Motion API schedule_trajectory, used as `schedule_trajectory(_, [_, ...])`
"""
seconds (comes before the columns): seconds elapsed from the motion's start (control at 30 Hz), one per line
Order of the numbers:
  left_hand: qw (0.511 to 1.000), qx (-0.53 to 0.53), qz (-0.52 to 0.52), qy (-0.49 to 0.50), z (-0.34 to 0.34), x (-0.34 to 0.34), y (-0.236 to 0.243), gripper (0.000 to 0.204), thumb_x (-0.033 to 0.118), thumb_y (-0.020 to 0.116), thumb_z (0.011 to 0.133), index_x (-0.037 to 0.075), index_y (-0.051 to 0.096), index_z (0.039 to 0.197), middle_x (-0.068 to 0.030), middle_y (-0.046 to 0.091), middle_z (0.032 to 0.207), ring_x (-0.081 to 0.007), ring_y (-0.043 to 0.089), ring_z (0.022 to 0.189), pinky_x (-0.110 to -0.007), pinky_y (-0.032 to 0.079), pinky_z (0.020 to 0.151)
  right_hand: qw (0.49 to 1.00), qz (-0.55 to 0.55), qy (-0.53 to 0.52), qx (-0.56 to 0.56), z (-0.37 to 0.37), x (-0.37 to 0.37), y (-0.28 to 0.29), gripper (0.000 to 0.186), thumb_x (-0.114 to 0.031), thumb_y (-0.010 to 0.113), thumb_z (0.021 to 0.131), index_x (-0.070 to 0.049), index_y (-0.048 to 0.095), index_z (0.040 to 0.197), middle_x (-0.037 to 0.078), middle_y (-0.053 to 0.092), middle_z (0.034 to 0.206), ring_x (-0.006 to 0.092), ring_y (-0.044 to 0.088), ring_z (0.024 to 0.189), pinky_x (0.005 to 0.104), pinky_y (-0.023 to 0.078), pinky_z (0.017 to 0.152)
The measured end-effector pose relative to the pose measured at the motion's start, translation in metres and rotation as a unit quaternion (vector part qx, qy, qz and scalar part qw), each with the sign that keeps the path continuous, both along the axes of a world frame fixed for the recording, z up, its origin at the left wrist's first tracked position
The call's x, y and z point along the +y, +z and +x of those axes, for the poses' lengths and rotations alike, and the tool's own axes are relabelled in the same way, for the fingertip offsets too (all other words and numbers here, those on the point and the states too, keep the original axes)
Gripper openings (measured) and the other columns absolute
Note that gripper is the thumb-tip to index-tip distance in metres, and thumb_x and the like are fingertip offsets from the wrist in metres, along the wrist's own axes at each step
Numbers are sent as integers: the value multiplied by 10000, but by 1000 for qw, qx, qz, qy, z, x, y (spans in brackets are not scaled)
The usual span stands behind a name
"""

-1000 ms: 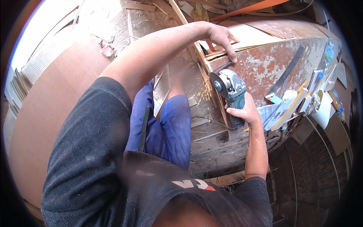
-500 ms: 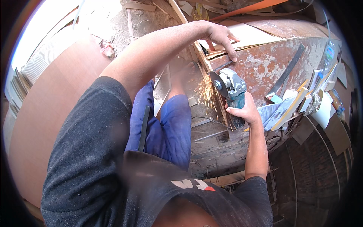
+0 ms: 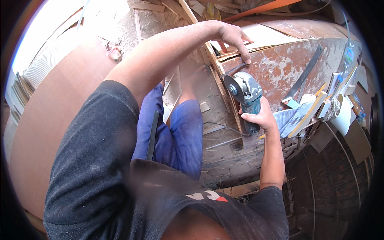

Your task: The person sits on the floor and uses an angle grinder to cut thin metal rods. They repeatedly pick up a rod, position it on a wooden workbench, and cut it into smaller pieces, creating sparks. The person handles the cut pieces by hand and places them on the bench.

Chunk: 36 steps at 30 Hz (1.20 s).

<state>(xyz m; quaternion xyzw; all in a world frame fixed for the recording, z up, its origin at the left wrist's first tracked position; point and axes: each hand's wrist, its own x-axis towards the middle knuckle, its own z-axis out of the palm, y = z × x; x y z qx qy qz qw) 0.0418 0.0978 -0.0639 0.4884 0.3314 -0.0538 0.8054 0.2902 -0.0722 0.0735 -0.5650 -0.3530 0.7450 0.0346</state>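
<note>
My right hand is wrapped round the body of a teal and grey angle grinder. Its cutting disc faces left at the edge of a worn red-brown workbench, and no sparks show. My left arm reaches across to the bench's left corner. There my left hand has its fingers spread, one fingertip pressing down beside a thin dark metal strip. That strip lies along the bench edge, just above the disc; its far end is hidden by the grinder.
A steel square lies on the bench. Papers, wood offcuts and a plastic bottle crowd its right side. A large brown board stands at my left. Metal bars lie below the bench edge.
The spray of sparks at the grinder's disc has stopped. The grinder has shifted very slightly to the right, while my left hand stays in place.
</note>
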Motion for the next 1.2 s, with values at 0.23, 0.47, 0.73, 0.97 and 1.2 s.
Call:
schedule_trajectory(0.23, [1000,7,0,6,1,-2,-5,1209,453,971,604,141,441,1646,-236,437,1651,-419,455,1503,-634,484,1157,1000,1,17,-10,-2,3,2,496,-204,903,687,6,694,1086,68,753,888,153,719,827,314,568,798])
schedule_trajectory(0.47, [1000,12,4,3,1,-2,-4,1212,463,966,604,140,440,1646,-236,446,1646,-419,473,1490,-633,485,1157,1000,3,23,-21,-3,4,3,493,-219,904,685,1,697,1075,70,757,881,154,723,824,313,568,795])
schedule_trajectory(0.73, [1000,3,2,-3,-1,0,-1,1200,468,955,613,138,443,1646,-239,436,1653,-417,461,1503,-600,499,1155,999,7,37,-14,-1,6,1,490,-226,895,686,3,695,1071,71,759,880,158,722,823,320,569,799])
schedule_trajectory(0.97, [1000,1,-6,-7,0,1,0,1234,476,955,605,142,411,1661,-254,380,1681,-429,436,1518,-600,488,1169,999,-13,41,-8,3,3,-2,634,-193,907,695,13,622,1222,77,725,1024,164,730,881,340,586,834])
schedule_trajectory(1.2, [1000,6,1,-4,-1,0,3,1252,472,958,588,144,406,1663,-266,372,1681,-441,421,1526,-605,483,1172,999,-20,35,-11,2,3,0,646,-202,914,698,14,619,1232,73,724,1033,161,728,890,339,587,838])
